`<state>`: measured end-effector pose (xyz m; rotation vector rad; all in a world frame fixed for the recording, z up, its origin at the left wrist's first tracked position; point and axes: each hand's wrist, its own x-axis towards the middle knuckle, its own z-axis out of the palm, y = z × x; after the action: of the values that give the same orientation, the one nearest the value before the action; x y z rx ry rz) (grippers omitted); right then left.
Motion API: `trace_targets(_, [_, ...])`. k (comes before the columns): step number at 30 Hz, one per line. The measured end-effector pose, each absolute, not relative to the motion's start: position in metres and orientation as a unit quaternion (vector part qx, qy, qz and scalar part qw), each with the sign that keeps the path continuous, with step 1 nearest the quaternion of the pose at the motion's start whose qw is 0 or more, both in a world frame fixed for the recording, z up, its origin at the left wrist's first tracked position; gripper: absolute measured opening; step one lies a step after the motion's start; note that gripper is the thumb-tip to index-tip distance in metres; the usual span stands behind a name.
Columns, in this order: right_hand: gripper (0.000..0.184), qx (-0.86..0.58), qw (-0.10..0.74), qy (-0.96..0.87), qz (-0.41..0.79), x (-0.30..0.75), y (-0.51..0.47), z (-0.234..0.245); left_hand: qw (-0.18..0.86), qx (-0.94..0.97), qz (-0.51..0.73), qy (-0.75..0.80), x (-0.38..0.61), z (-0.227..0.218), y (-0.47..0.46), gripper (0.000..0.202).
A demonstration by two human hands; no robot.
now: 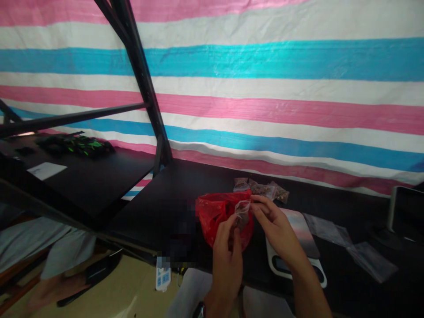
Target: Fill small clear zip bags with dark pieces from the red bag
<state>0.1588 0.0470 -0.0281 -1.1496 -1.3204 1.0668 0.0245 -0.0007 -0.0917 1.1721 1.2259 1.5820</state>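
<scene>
Two hands are close together, the left hand and right hand pinching a small clear zip bag upright between them, the right nearer its top edge, a red plastic bag just beyond.

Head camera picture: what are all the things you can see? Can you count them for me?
striped tarp: one, pink, white and blue, hanging at the back
metal shelf frame: one, black, at left
black bench top: one, black, under the hands
red plastic bag: one, red, in front of the hands
small clear zip bag: one, clear, held by both hands
filled clear bags: a few, brown contents, behind the red bag
digital scale: one, white, right of the hands
flat clear bags: about two, clear, far right
left hand: one, pinching the zip bag
right hand: one, pinching the zip bag
</scene>
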Motion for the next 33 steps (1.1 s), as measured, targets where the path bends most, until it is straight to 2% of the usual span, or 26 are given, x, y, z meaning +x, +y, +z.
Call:
trace_targets(6, [0.035, -0.486, 0.507, -0.579, 0.414, 0.17, 0.04, -0.021, 0.338, 0.494, 0.625, 0.501, 0.025, -0.094, 0.003, 0.034])
trace_targets(13, [0.035, -0.566, 0.505, -0.583, 0.29, 0.207, 0.027, -0.012, 0.368, 0.502, 0.614, 0.485, 0.05, -0.086, -0.003, 0.034])
trace_targets(20, [0.032, -0.532, 0.436, -0.627, 0.367, 0.229, 0.008, -0.003, 0.295, 0.524, 0.646, 0.47, 0.081, -0.085, -0.008, 0.03])
trace_targets(27, [0.026, -0.538, 0.433, -0.618, 0.376, 0.249, -0.001, -0.004, 0.432, 0.444, 0.618, 0.484, 0.095, -0.086, -0.003, 0.04])
trace_targets(30, [0.024, -0.543, 0.435, -0.619, 0.365, 0.255, -0.001, -0.003, 0.446, 0.424, 0.623, 0.482, 0.099, -0.084, -0.003, 0.043])
trace_targets(33, [0.028, -0.562, 0.478, -0.581, 0.344, 0.26, 0.006, -0.009, 0.428, 0.419, 0.642, 0.479, 0.099, -0.083, -0.002, 0.047])
